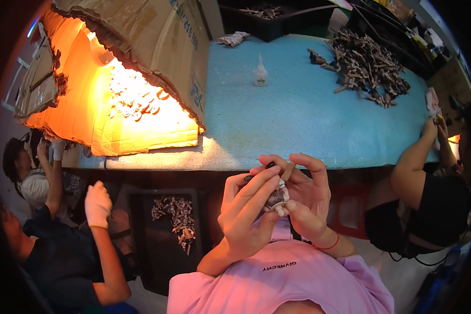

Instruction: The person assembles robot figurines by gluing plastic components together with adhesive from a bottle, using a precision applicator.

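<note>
Close to my chest, both my hands meet around a small doll-like figure [277, 198] with a dark body and pale parts. My left hand [246, 209] wraps its fingers over the figure's near left side. My right hand [310, 196] pinches the lower part with the thumb, while its other fingers curl up behind. A tan stick-like piece [288, 171] rises from the top of the figure, between my fingers. Something black [270, 165] shows beside my left fingertips; what it is I cannot make out. My fingers hide much of the figure.
On the blue table [246, 120] stand a small white dropper bottle [260, 73] and a heap of small dark and tan parts [369, 68]. A torn, lit cardboard box [157, 31] holds pale pieces. A black bin [157, 251] stands lower left. People work at left and right.
</note>
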### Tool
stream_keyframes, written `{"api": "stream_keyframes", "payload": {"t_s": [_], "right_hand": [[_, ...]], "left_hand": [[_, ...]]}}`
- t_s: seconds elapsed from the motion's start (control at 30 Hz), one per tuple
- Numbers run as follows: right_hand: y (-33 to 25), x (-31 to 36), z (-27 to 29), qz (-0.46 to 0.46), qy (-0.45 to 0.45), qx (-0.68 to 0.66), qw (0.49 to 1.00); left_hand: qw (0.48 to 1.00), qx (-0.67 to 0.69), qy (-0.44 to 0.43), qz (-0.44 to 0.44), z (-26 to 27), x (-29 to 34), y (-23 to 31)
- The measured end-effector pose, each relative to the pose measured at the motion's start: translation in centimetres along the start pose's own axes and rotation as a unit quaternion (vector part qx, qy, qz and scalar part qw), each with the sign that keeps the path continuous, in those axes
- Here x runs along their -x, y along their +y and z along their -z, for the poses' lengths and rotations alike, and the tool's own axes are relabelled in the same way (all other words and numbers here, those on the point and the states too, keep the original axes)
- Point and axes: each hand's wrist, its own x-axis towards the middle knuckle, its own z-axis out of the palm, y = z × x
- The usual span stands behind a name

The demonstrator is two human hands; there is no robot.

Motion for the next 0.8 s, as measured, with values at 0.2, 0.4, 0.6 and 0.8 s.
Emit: {"api": "stream_keyframes", "payload": {"t_s": [0.2, 0.4, 0.6, 0.8], "right_hand": [[-0.1, -0.1, -0.1, -0.004, -0.001, -0.007, 1.0], [-0.5, -0.4, -0.3, -0.022, 0.011, 0.036, 0.999], [-1.8, -0.5, -0.6, -0.037, 0.016, 0.091, 0.995], [-2.7, -0.4, 0.2, 0.028, 0.023, 0.148, 0.988]], "left_hand": [[1.0, 0.001, 0.008, -0.003, -0.1, 0.0, -0.1], [1.0, 0.012, -0.006, 0.001, 0.0, 0.4, -0.9], [0.939, 0.3, 0.039, 0.166, 0.3, 0.5, -0.1], [0.736, 0.596, 0.006, 0.321, 1.0, 0.5, -0.7]]}}
